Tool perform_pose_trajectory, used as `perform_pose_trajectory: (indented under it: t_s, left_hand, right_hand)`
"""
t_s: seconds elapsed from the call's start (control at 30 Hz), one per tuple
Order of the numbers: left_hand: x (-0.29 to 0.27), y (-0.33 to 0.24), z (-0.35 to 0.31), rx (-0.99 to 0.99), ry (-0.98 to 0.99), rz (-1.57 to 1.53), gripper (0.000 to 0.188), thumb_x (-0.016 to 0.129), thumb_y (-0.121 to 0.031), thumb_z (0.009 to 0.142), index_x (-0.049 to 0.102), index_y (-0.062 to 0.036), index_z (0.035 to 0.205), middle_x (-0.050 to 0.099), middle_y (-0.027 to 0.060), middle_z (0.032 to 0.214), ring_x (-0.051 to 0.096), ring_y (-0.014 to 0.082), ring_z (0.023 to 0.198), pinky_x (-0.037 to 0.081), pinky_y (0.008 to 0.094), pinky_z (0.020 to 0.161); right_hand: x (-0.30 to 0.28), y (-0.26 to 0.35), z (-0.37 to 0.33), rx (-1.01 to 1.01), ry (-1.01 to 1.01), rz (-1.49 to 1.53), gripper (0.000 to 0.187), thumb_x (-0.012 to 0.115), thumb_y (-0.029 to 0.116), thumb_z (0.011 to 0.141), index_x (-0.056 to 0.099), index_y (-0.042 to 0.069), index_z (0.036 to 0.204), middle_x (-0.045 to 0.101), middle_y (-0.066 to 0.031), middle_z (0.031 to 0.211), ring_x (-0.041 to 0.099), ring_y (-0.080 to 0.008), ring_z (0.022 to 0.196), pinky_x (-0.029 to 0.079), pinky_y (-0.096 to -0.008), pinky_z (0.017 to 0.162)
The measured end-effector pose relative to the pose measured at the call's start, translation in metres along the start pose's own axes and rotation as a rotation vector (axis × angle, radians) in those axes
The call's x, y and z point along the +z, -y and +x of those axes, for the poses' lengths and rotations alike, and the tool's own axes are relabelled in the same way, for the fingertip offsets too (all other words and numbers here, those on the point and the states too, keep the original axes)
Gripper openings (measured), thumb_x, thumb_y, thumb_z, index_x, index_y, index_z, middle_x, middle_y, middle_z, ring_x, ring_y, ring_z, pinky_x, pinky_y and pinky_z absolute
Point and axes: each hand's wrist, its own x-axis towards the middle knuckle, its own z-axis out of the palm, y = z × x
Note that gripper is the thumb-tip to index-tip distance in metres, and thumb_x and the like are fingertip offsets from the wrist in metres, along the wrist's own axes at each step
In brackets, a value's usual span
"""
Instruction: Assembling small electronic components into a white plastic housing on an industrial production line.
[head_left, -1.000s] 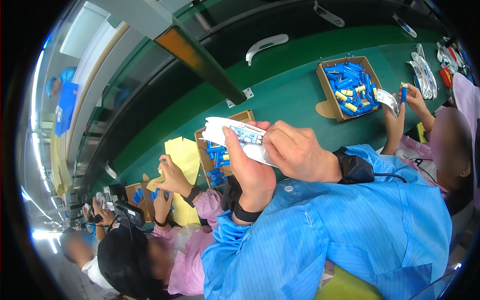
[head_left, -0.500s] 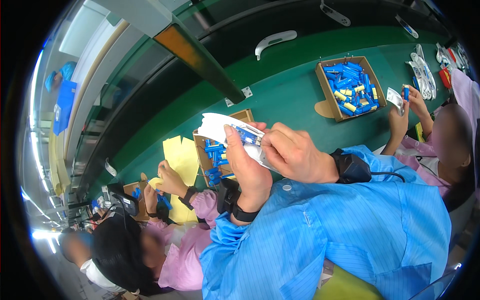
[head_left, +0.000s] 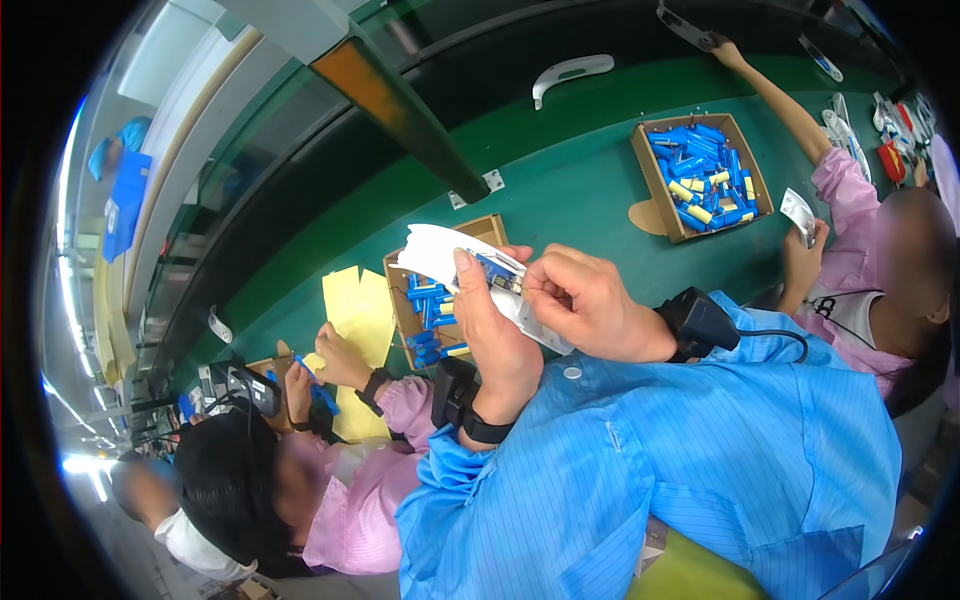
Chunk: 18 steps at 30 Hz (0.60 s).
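Note:
My left hand (head_left: 492, 325) is wrapped round a white plastic housing (head_left: 432, 250), its thumb lying along the near side. Inside the housing sits a blue circuit board (head_left: 497, 272). My right hand (head_left: 590, 305) is closed in a pinch at the board's right end, with its fingertips against the housing's inside. Whatever small part lies between those fingertips is too hidden to name. Just beyond my left hand stands a cardboard box (head_left: 487, 231) holding blue cylindrical cells (head_left: 428, 305).
An open cardboard box (head_left: 640, 160) of blue and yellow cells stands to the right on the green table (head_left: 570, 205). Co-workers in pink sit on both sides. Yellow sheets (head_left: 357, 310) lie to the left. A metal post (head_left: 400, 120) rises ahead. White housings (head_left: 572, 75) rest on the far belt.
The right co-worker has stretched one arm to the far belt and touches a housing there. A white housing on the belt has shifted right. My hands have barely moved.

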Motion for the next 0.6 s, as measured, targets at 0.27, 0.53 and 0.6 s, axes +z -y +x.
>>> perform_pose_trajectory:
  t_s: [0.27, 0.53, 0.6]
  left_hand:
    - [0.0, 0.002, -0.002, -0.085, -0.023, -0.075, 0.043, 0.036, -0.041, 0.099, 0.054, -0.0018, 0.097, 0.06, 0.0101, 0.089, 0.06, 0.0175, 0.083, 0.048, 0.0302, 0.075]
    - [-0.014, 0.011, 0.007, -0.327, -0.072, -0.32, 0.04, 0.04, -0.04, 0.098, 0.056, -0.0033, 0.098, 0.062, 0.0087, 0.088, 0.061, 0.0191, 0.083, 0.05, 0.0318, 0.075]
    - [-0.017, 0.007, 0.008, -0.412, -0.034, -0.351, 0.038, 0.042, -0.039, 0.097, 0.057, -0.0038, 0.099, 0.063, 0.0086, 0.089, 0.061, 0.0197, 0.082, 0.05, 0.0325, 0.074]
  right_hand:
    - [-0.001, -0.001, -0.001, 0.041, 0.028, 0.014, 0.006, 0.061, 0.0, 0.078, 0.056, 0.0, 0.079, 0.051, -0.0057, 0.069, 0.05, -0.011, 0.056, 0.04, -0.0251, 0.049]
    - [-0.005, -0.007, -0.001, 0.038, 0.107, -0.145, 0.007, 0.064, 0.001, 0.078, 0.057, 0.0, 0.079, 0.055, -0.0079, 0.072, 0.055, -0.0144, 0.056, 0.044, -0.0284, 0.05]
    - [-0.007, -0.003, -0.002, 0.048, 0.131, -0.121, 0.007, 0.064, 0.0, 0.077, 0.058, -0.001, 0.081, 0.056, -0.0083, 0.074, 0.057, -0.0149, 0.058, 0.045, -0.0276, 0.051]
